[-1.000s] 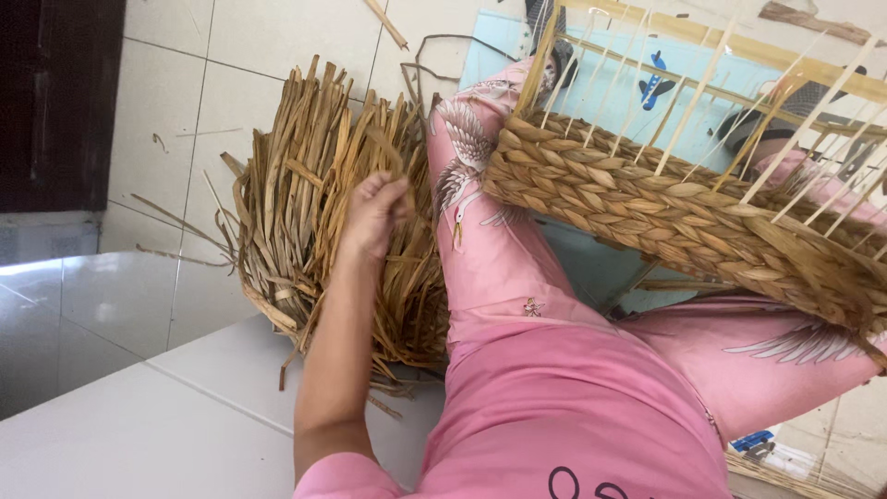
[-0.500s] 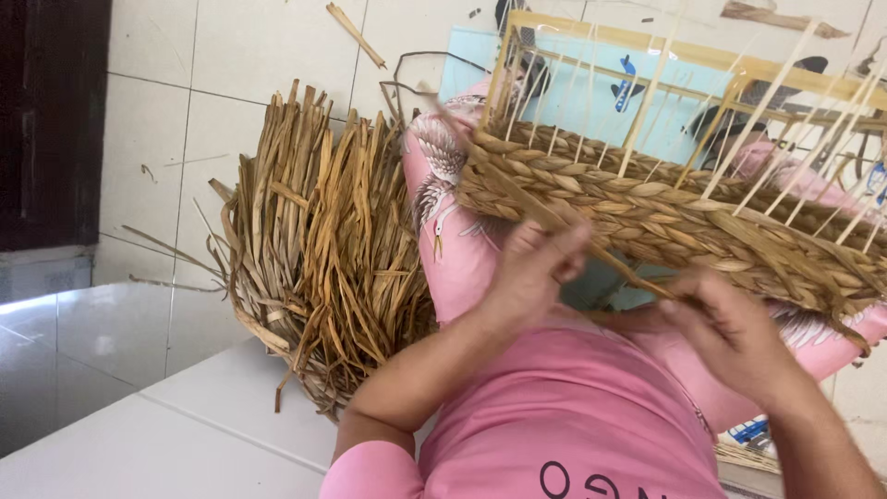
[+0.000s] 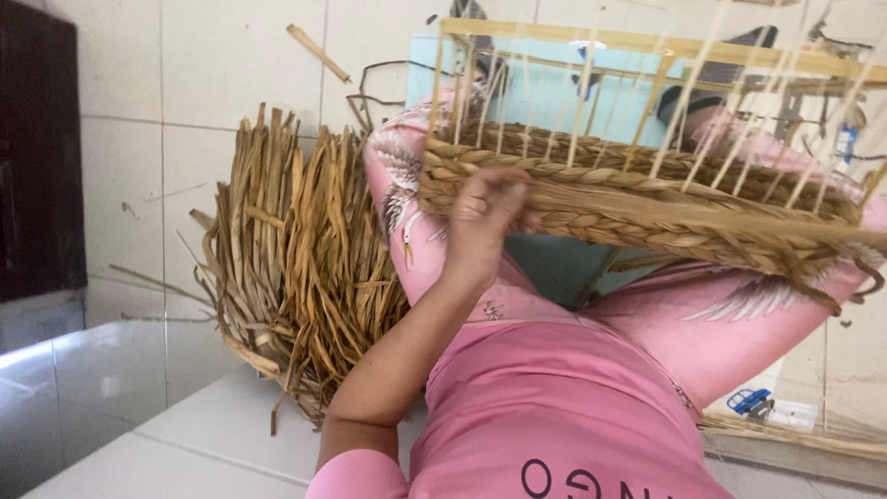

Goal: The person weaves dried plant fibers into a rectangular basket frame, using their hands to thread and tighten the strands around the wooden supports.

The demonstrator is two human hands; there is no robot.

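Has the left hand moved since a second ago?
Yes. The left hand has gone from the pile of dried leaves across to the braided basket edge, which it now grips.

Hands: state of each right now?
Left hand: closed on the braided rim of the woven basket.
Right hand: not in view.

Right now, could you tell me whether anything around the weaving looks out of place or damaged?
Nothing looks damaged. The left hand grips the braided basket rim. A loose stick lies alone on the tiled floor, apart from the dried-leaf pile.
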